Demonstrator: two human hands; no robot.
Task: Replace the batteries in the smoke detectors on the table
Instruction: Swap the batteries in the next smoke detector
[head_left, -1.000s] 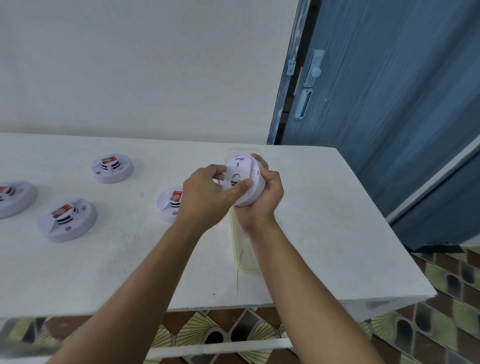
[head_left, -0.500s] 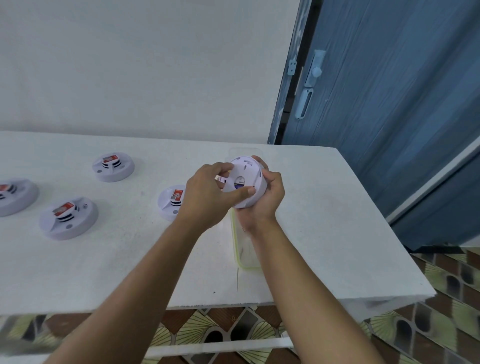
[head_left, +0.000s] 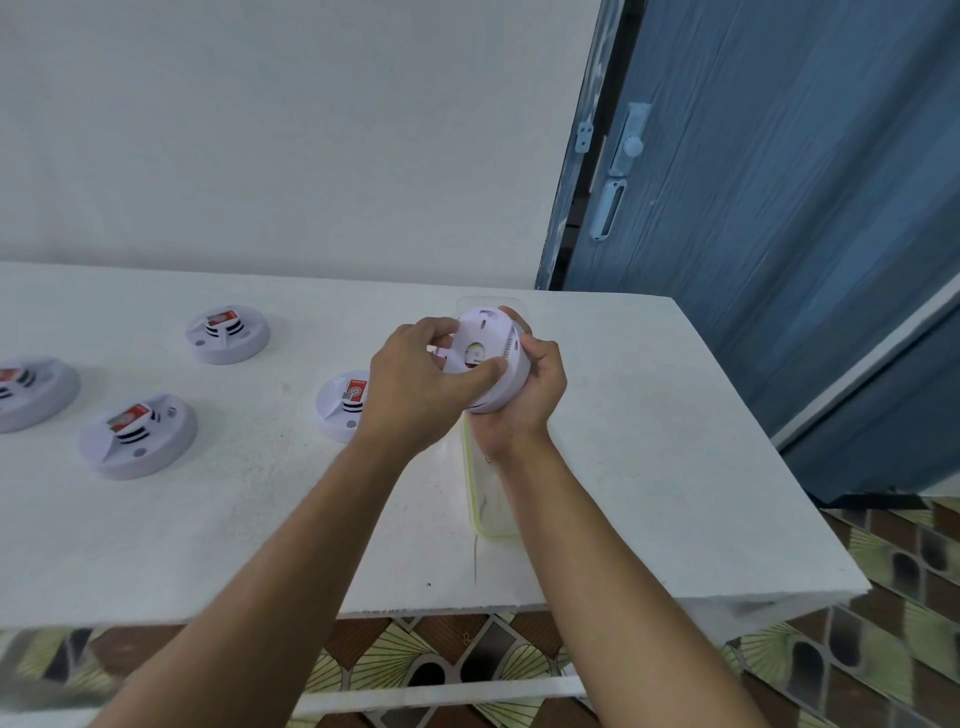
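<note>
- While both hands work on it, the round white plastic smoke detector (head_left: 491, 358) is off the flat white table (head_left: 649, 467). It is held on edge with its flat face toward the camera, above the far end of a clear plastic tray with a yellow-green rim (head_left: 480, 499).
- Right hand (head_left: 530, 395): fingers and thumb curled round the rim from about 3 to 6 o'clock, cupping the body.
- Left hand (head_left: 415, 384): thumb laid across the face near 7 o'clock, fingers curled onto the edge at 9–10 o'clock. It pinches the face plate.
- Plate loose or seated: cannot tell, as the fingers cover the seam.
- Four more white round detectors (head_left: 227, 332) lie on the table at 9 o'clock of the hands, each with a red-labelled block on top. The nearest is half hidden behind the left wrist.
- Handling, my read: light, hollow, stiff shell. Smooth plastic, so likely a bit slippery under twist.
- Locking tabs and side vent slots are probably the thin, breakable parts.
- Best hold: opposed grips on the solid rim, one hand per half, with torque around the centre axis. Don't squeeze the vents or pry at the centre hole.
- Working over the table means a slip drops it only a short way.
</note>
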